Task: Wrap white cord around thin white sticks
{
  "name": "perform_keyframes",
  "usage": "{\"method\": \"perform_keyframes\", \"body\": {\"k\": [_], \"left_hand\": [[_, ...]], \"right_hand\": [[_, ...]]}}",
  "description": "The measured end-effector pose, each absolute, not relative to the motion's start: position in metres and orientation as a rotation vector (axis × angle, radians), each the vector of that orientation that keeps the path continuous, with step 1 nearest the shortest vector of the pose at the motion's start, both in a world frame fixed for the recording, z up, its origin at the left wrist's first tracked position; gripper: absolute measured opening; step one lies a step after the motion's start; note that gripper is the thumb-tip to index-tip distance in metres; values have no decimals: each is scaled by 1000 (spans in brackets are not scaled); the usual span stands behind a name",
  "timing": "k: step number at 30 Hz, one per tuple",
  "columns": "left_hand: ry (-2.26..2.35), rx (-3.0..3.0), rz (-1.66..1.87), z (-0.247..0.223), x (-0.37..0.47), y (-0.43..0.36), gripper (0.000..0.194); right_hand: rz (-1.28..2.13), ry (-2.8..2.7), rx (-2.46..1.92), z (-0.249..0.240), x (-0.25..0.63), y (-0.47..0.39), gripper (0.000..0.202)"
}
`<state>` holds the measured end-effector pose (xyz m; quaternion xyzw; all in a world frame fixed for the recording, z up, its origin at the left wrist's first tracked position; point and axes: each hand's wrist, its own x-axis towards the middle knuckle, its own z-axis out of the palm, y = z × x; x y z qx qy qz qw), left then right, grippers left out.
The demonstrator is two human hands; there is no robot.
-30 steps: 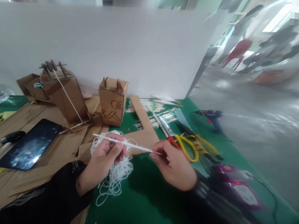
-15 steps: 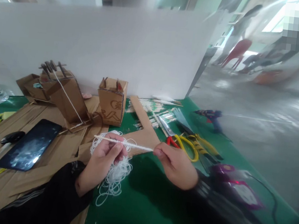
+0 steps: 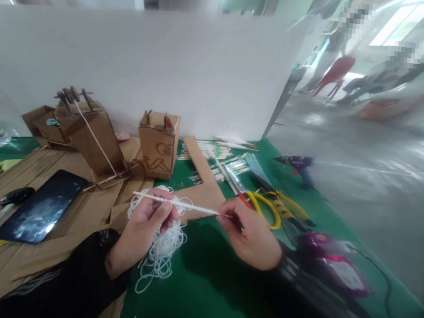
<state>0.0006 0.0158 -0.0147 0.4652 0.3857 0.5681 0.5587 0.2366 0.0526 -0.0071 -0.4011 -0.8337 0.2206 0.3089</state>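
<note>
Between my hands a thin wooden stick [image 3: 198, 208] lies nearly level, white string wound round much of its length and its left end bare. My left hand [image 3: 154, 216] is closed on the stick near its middle, thumb pressing the winding. At the right end, my right hand [image 3: 247, 232] pinches the stick between thumb and fingers, with the bare tip showing. Below my left hand, a loose tangle of white string [image 3: 162, 255] rests on the green table [image 3: 197, 290]; whether it runs up to the winding is hidden by the fingers.
Scissors [image 3: 263, 208], pliers [image 3: 292, 209] and a glue gun [image 3: 297, 166] lie to the right. Packaged sticks [image 3: 205, 150] lie ahead, beside a cardboard box [image 3: 158, 145]. At left are a cardboard model [image 3: 92, 135] and a phone [image 3: 41, 206]. A white partition [image 3: 138, 64] stands behind.
My right fingers have shifted slightly at the stick's right end, so its bare tip now shows. My left hand holds almost the same place.
</note>
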Motion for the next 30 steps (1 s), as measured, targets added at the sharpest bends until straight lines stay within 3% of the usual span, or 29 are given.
{"method": "perform_keyframes", "body": {"k": [4, 10, 13, 19, 23, 30], "left_hand": [[904, 1096, 1350, -15, 1, 15, 11], [923, 1094, 1369, -15, 1, 15, 10], [918, 1099, 1363, -14, 1, 16, 10], [941, 1080, 1378, -16, 0, 16, 12], [935, 1078, 1381, -15, 1, 17, 15], [970, 1064, 1404, -12, 1, 17, 18]], "right_hand": [[558, -2250, -1019, -7, 237, 53, 22], [590, -2207, -1053, -7, 237, 52, 12], [555, -2230, -1038, -7, 238, 52, 22], [604, -2198, -1046, -7, 239, 52, 13], [547, -2238, -1060, -7, 239, 53, 22], [565, -2188, -1055, -7, 241, 54, 11]]}}
